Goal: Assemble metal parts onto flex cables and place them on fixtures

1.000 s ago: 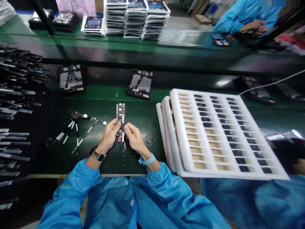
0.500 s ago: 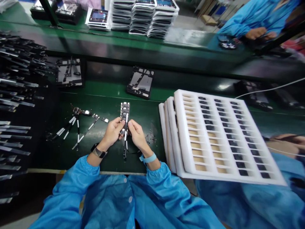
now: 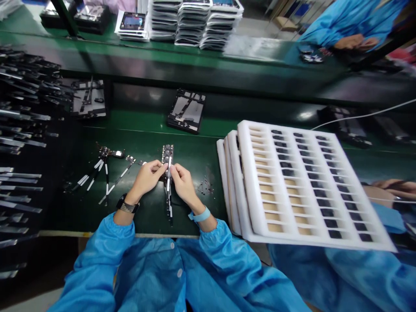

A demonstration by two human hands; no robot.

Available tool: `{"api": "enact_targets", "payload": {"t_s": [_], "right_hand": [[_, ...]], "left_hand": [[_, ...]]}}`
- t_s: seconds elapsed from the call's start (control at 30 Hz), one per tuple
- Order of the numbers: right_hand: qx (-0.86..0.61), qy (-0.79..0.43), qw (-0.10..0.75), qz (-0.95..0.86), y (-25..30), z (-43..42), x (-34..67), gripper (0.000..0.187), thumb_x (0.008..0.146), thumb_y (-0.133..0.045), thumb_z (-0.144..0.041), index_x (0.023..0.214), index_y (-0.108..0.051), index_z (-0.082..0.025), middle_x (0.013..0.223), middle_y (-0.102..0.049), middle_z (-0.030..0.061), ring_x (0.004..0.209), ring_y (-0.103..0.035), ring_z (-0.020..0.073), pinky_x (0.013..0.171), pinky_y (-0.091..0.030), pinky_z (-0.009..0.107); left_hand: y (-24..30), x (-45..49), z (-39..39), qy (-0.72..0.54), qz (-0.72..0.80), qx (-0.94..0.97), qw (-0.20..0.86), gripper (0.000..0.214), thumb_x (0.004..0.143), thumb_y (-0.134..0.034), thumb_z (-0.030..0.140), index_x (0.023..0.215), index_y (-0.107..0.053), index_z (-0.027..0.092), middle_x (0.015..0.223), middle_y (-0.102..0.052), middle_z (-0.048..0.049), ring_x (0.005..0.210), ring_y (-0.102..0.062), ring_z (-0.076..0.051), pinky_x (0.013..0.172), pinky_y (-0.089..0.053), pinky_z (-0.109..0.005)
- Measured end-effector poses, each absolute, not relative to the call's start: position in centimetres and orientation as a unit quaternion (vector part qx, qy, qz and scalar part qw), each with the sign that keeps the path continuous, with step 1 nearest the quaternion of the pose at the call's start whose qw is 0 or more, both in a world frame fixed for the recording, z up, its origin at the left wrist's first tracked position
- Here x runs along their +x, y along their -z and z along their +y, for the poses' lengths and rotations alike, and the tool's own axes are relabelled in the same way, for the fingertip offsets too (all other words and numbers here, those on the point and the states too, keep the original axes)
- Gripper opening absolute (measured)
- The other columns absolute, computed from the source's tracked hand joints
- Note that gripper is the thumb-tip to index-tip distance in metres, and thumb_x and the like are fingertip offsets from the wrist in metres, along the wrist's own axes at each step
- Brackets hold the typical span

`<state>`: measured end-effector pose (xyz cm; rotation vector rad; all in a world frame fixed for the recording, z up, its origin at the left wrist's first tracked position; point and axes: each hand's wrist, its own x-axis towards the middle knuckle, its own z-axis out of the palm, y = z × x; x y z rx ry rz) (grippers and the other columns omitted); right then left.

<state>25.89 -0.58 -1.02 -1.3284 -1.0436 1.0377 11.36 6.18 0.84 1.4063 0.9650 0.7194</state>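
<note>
One circuit strip (image 3: 167, 155) looks narrow, black, studded.

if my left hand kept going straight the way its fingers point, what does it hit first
The narrow circuit board, which the left hand pinches together with the right hand. Past it the line heads roughly toward the black tray, though depth is hard to judge.
</note>
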Motion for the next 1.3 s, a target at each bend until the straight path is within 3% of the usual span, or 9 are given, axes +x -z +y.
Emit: {"api": "enact_targets", "payload": {"t_s": [0.17,0.27,0.43,0.6,0.93,1.1,1.3], "right_hand": [[-0.562,-0.432,0.539,-0.455,0.9,-0.5,25.6,0.061,0.100,-0.054,-0.075,0.069,-0.042,-0.024,0.066,-0.037,-0.0044,0.063,-0.034,0.0146,0.061,-0.032,0.030],[-0.549,-0.449,0.543,-0.450,0.7,-0.7,25.5,0.061,0.100,-0.055,-0.077,0.071,-0.043,-0.024,0.065,-0.038,-0.0042,0.063,-0.036,0.0149,0.060,-0.033,0.030],[-0.496,-0.504,0.569,-0.420,0.3,-1.0,25.6,0.059,0.097,-0.059,-0.078,0.076,-0.050,-0.024,0.068,-0.053,-0.0019,0.062,-0.048,0.0151,0.060,-0.041,0.030],[-0.474,-0.551,0.580,-0.368,0.5,-1.3,25.4,0.058,0.092,-0.066,-0.080,0.082,-0.052,-0.024,0.069,-0.060,-0.0011,0.061,-0.060,0.0169,0.060,-0.049,0.031],[-0.473,-0.558,0.573,-0.370,0.3,-1.5,25.3,0.060,0.089,-0.067,-0.082,0.082,-0.052,-0.025,0.064,-0.055,-0.0041,0.054,-0.055,0.0146,0.055,-0.052,0.030],[-0.490,-0.533,0.564,-0.397,0.0,-1.2,25.7,0.062,0.092,-0.062,-0.083,0.075,-0.049,-0.024,0.062,-0.054,-0.0033,0.051,-0.052,0.0134,0.050,-0.044,0.028],[-0.494,-0.511,0.574,-0.407,-0.4,-1.3,25.9,0.057,0.096,-0.062,-0.078,0.079,-0.049,-0.025,0.062,-0.054,-0.0047,0.048,-0.054,0.0135,0.050,-0.046,0.028]], "left_hand": [[-0.8,10.9,6.5,-0.347,0.436,0.614,0.559,0.038,0.089,-0.079,0.052,0.077,-0.072,0.017,0.074,-0.069,-0.0027,0.070,-0.061,-0.015,0.066,-0.048,-0.024],[-0.7,11.4,6.1,-0.356,0.437,0.598,0.570,0.041,0.088,-0.080,0.055,0.078,-0.071,0.016,0.071,-0.064,-0.0009,0.065,-0.055,-0.013,0.060,-0.043,-0.022],[-0.8,12.7,5.0,-0.354,0.403,0.480,0.694,0.054,0.081,-0.084,0.068,0.089,-0.068,0.017,0.065,-0.060,0.0032,0.050,-0.050,-0.009,0.047,-0.040,-0.021],[-0.8,13.4,4.4,-0.382,0.395,0.421,0.721,0.056,0.078,-0.089,0.066,0.086,-0.056,0.021,0.056,-0.056,0.0073,0.041,-0.050,-0.007,0.039,-0.034,-0.017],[-0.8,13.6,4.5,-0.341,0.366,0.321,0.805,0.062,0.063,-0.100,0.061,0.080,-0.057,0.020,0.054,-0.053,0.0090,0.037,-0.047,-0.006,0.034,-0.037,-0.017],[-0.8,13.3,4.3,-0.375,0.358,0.368,0.772,0.057,0.072,-0.096,0.060,0.082,-0.057,0.020,0.052,-0.058,0.0078,0.037,-0.051,-0.008,0.036,-0.040,-0.017],[-1.0,13.2,4.3,-0.384,0.366,0.417,0.738,0.054,0.078,-0.091,0.063,0.084,-0.059,0.020,0.052,-0.059,0.0066,0.039,-0.054,-0.009,0.037,-0.040,-0.016]]}}
